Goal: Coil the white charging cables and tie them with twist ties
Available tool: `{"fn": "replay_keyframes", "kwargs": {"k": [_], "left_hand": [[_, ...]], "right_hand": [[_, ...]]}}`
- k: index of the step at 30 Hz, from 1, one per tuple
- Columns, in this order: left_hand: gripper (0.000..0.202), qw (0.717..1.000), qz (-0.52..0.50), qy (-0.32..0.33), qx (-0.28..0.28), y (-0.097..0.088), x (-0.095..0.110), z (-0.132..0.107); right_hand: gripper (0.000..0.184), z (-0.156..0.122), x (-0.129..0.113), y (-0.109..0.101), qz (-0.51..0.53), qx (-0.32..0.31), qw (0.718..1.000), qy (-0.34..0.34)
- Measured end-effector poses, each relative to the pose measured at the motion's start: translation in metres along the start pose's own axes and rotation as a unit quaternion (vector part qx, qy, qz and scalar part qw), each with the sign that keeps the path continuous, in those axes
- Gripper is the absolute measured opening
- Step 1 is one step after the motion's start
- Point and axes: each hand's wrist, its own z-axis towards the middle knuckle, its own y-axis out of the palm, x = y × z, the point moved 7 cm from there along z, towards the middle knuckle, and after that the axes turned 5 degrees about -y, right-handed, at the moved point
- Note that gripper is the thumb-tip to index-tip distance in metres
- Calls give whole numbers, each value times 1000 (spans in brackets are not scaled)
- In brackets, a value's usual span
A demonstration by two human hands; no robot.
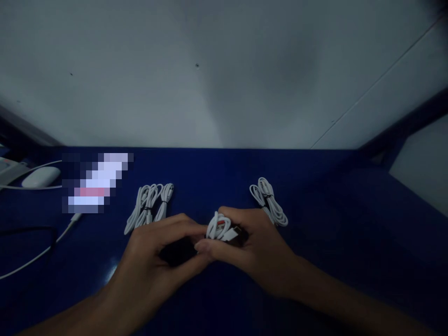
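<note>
Gripping a coiled white cable (214,228) between thumb and curled fingers, the right hand (262,247) meets the left hand (150,252), whose fingertips reach the coil's left side; whether they pinch it, I cannot tell. Just beyond the left fingers lie bundled white cables (150,200); beyond the right fingers, another tied bundle (275,208). Farther left of the fingers, a pixelated lit screen (100,182) rests on the blue table (210,172).

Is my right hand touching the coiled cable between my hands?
Touching. In the head view, the right hand holds the coiled cable, thumb along its near edge.
</note>
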Motion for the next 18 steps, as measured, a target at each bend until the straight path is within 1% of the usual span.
{"fn": "replay_keyframes", "kwargs": {"k": [3, 11, 14, 18], "left_hand": [[13, 1000, -2, -9, -4, -1, -1, -1], [23, 997, -28, -47, -55, 5, -7, -2], [24, 993, -66, -61, -81, 8, -5, -2], [22, 977, -151, -105, -111, 12, -8, -1]], "right_hand": [[45, 0, -2, 1, -3, -14, 1000, -5], [36, -1, -7, 2, 17, -41, 997, -55], [33, 0, -10, 1, 27, -43, 995, -82], [38, -1, -8, 1, 30, -29, 997, -69]]}}
